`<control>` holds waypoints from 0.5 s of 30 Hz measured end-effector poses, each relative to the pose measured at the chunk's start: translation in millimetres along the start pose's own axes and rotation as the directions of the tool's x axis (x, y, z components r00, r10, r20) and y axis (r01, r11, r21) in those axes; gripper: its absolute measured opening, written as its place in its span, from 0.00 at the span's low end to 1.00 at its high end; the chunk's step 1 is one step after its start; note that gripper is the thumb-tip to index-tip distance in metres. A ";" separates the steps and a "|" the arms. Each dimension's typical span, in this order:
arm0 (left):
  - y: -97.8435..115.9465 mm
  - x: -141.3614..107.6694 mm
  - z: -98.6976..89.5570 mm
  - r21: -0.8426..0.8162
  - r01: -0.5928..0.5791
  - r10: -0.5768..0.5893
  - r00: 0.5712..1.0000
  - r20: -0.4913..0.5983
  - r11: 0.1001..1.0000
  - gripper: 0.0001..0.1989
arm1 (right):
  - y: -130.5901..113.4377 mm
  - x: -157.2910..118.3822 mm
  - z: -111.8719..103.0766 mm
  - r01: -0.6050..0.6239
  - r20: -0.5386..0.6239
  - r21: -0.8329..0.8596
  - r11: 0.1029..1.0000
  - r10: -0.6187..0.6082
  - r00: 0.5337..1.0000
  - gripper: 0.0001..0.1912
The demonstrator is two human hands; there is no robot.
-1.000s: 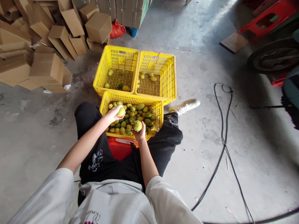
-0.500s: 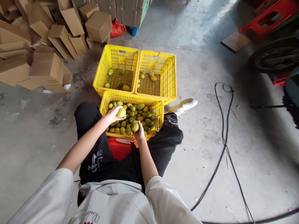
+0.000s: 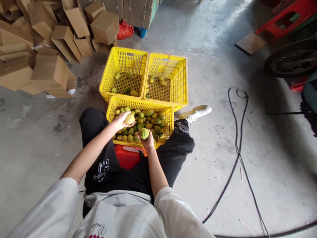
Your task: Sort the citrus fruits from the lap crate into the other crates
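Note:
My left hand (image 3: 121, 121) holds a yellow-green fruit (image 3: 129, 119) above the near yellow crate (image 3: 171, 124). In my right hand (image 3: 148, 142) is a greener, ridged fruit (image 3: 144, 133), over the crate's near side. Many green and yellow fruits (image 3: 149, 112) fill the bottom of this crate, which sits between my knees. Behind it stand two more yellow crates, a left one (image 3: 102, 81) and a right one (image 3: 186, 82), each with several fruits on its floor.
Cardboard boxes (image 3: 49, 71) are piled at the upper left, near a red bag (image 3: 125, 30). A black cable (image 3: 238, 150) lies on the floor at right. Farther right are a wheel (image 3: 292, 59) and a red plastic stool (image 3: 284, 23). My white shoe (image 3: 196, 113) is beside the crates.
The fruit in my right hand has turned, showing a different, more striped side. My left hand keeps its fruit almost in the same place.

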State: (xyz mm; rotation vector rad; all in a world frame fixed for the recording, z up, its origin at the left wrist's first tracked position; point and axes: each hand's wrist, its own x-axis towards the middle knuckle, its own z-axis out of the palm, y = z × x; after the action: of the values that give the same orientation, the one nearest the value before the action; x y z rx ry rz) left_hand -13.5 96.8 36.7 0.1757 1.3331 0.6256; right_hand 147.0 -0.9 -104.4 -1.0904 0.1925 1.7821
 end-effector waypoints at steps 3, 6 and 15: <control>-2.0 1.9 -2.3 0.042 -0.123 0.121 0.991 0.063 0.991 0.07 | -0.8 -5.1 2.4 0.004 -0.010 0.009 1.000 -0.004 1.000 0.19; -4.1 4.4 -3.9 0.063 -0.188 0.182 0.980 0.082 0.980 0.07 | 0.6 -8.9 3.0 0.071 -0.020 -0.016 0.997 -0.072 0.997 0.12; -1.1 -6.1 4.0 0.120 -0.134 0.140 0.989 -0.046 0.984 0.10 | -2.9 -9.0 4.0 0.027 0.048 0.072 0.997 -0.031 0.998 0.12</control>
State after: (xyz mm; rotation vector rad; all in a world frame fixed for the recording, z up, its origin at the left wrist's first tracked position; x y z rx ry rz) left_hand -10.0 93.6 42.4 0.3498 1.4191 0.6728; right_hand 147.9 -3.2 -94.4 -0.9933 0.2077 1.7611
